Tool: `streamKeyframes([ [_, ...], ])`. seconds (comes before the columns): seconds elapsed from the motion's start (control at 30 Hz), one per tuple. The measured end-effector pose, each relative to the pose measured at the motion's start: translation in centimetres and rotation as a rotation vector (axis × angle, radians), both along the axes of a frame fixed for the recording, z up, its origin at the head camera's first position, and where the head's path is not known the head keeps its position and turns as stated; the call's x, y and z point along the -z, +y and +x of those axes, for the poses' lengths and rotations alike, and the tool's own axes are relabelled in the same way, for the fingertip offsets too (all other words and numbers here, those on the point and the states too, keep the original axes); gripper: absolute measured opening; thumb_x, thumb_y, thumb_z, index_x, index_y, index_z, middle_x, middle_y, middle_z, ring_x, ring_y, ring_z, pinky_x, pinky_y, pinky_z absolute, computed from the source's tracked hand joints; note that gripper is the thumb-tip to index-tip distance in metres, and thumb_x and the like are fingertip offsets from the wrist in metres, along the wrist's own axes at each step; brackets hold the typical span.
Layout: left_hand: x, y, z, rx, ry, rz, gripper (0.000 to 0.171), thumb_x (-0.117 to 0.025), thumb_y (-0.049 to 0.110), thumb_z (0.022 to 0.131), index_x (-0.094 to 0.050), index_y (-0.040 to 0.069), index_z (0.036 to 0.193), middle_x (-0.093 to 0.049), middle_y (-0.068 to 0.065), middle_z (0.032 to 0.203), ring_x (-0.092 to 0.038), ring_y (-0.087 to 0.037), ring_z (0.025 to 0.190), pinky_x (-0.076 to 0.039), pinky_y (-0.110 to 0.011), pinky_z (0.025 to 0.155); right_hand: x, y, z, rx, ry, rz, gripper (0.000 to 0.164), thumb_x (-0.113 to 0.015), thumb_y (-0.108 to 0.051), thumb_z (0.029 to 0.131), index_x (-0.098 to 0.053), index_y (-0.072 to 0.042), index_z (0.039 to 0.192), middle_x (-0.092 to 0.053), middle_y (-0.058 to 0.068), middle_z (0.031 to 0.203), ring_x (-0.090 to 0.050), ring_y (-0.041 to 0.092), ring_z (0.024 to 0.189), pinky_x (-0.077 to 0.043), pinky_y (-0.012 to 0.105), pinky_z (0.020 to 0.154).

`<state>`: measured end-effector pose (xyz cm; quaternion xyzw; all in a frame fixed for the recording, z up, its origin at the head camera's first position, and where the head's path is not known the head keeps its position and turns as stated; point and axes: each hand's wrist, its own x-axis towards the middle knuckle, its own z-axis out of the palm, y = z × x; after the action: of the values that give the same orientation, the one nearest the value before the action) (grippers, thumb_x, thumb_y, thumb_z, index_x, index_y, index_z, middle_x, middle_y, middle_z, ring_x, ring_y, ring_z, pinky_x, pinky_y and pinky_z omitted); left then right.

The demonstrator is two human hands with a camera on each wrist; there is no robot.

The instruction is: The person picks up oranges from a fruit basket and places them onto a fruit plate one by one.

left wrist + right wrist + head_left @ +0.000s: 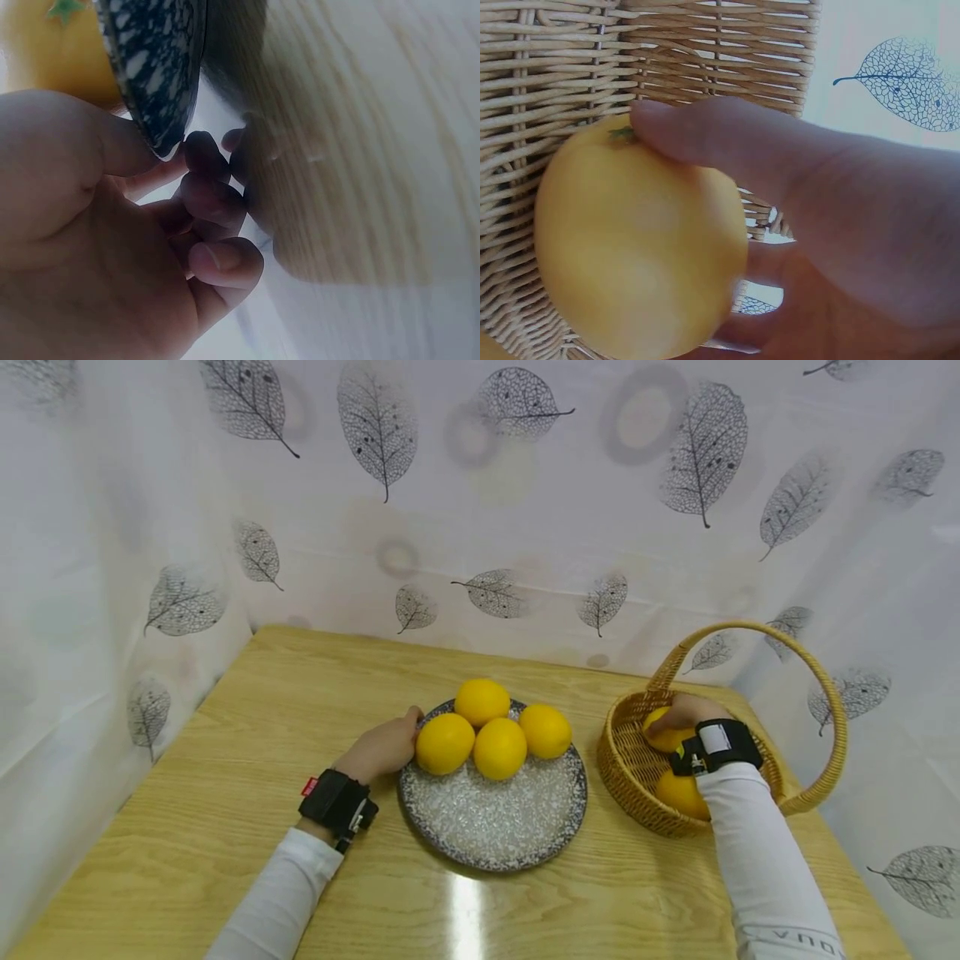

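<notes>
At the left rim of the speckled grey plate [498, 818], my left hand [384, 747] pinches the edge. The left wrist view has the thumb [127, 146] over the dark blue-and-white rim [154, 67] and curled fingers [214, 199] beneath it, close to the table. Several yellow-orange oranges [500, 748] sit together on the far half of the plate. Inside the wicker basket [633, 785], my right hand [682, 712] grips an orange [641, 240], its thumb beside the green stem mark. Another orange [681, 795] lies nearer in the basket, partly covered by my right forearm.
The basket's tall arched handle [813, 668] rises around my right wrist. Under everything is a light wooden table [225, 810]. A white curtain with leaf prints [480, 510] hangs behind the table and along both sides.
</notes>
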<state>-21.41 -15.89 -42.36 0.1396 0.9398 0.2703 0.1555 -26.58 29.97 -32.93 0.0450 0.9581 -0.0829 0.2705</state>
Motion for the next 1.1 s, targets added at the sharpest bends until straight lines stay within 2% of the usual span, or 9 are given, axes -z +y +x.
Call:
streamKeyframes([
  [0.1,0.2,0.1,0.0,0.001,-0.003,-0.002,0.040,-0.035,0.014,0.109,-0.040,-0.004,0.145,-0.066,-0.023,0.127,-0.061,-0.024,0.097,-0.052,-0.046,0.096,0.4,0.1,0.1,0.009,0.021,-0.014,0.071,-0.070,-0.036,0.090,-0.049,0.020,0.130,-0.055,0.038,0.128,-0.055,0.051,0.119,-0.046,0.059,0.103],
  [0.17,0.3,0.1,0.0,0.001,-0.005,-0.002,0.041,-0.034,0.015,0.109,-0.039,-0.003,0.146,-0.066,-0.023,0.128,-0.061,-0.024,0.098,-0.052,-0.046,0.097,0.6,0.2,0.3,0.010,0.036,-0.032,0.071,-0.071,-0.034,0.090,-0.049,0.020,0.131,-0.055,0.037,0.127,-0.055,0.050,0.117,-0.046,0.059,0.103],
  [0.4,0.6,0.1,-0.2,0.006,0.000,-0.002,0.039,-0.035,0.014,0.109,-0.040,-0.003,0.144,-0.068,-0.021,0.120,-0.059,-0.023,0.091,-0.052,-0.042,0.089,0.9,0.2,0.4,0.018,0.018,-0.055,0.079,-0.070,-0.033,0.091,-0.040,0.022,0.139,-0.047,0.043,0.139,-0.046,0.058,0.129,-0.040,0.063,0.110],
  [0.7,0.9,-0.1,-0.3,0.001,0.000,-0.009,0.040,-0.036,0.013,0.108,-0.040,-0.003,0.144,-0.069,-0.019,0.116,-0.058,-0.022,0.087,-0.050,-0.038,0.082,0.5,-0.6,0.7,0.050,0.048,-0.018,0.078,-0.071,-0.040,0.089,-0.049,0.021,0.133,-0.053,0.041,0.134,-0.055,0.052,0.120,-0.046,0.059,0.104],
  [0.77,0.9,-0.1,-0.3,0.004,0.001,-0.006,0.039,-0.036,0.013,0.108,-0.041,-0.003,0.143,-0.069,-0.018,0.113,-0.057,-0.022,0.086,-0.050,-0.036,0.080,0.5,-0.7,0.8,0.056,0.048,-0.022,0.081,-0.070,-0.039,0.090,-0.045,0.022,0.136,-0.049,0.042,0.138,-0.051,0.054,0.125,-0.043,0.060,0.107],
  [0.97,1.0,-0.1,-0.5,0.012,0.021,0.005,0.036,-0.035,0.013,0.108,-0.042,-0.003,0.140,-0.069,-0.016,0.103,-0.057,-0.021,0.080,-0.047,-0.033,0.073,0.3,-0.8,0.9,0.004,0.064,-0.093,0.089,-0.071,-0.038,0.091,-0.033,0.022,0.145,-0.038,0.046,0.146,-0.039,0.060,0.135,-0.034,0.065,0.114],
  [1.1,0.9,-0.2,-0.5,0.015,0.027,0.007,0.036,-0.035,0.013,0.108,-0.043,-0.003,0.139,-0.069,-0.015,0.100,-0.057,-0.021,0.079,-0.046,-0.033,0.071,0.0,-0.9,0.9,0.005,0.058,-0.132,0.091,-0.070,-0.039,0.092,-0.029,0.021,0.147,-0.037,0.045,0.147,-0.039,0.059,0.134,-0.034,0.065,0.113],
])
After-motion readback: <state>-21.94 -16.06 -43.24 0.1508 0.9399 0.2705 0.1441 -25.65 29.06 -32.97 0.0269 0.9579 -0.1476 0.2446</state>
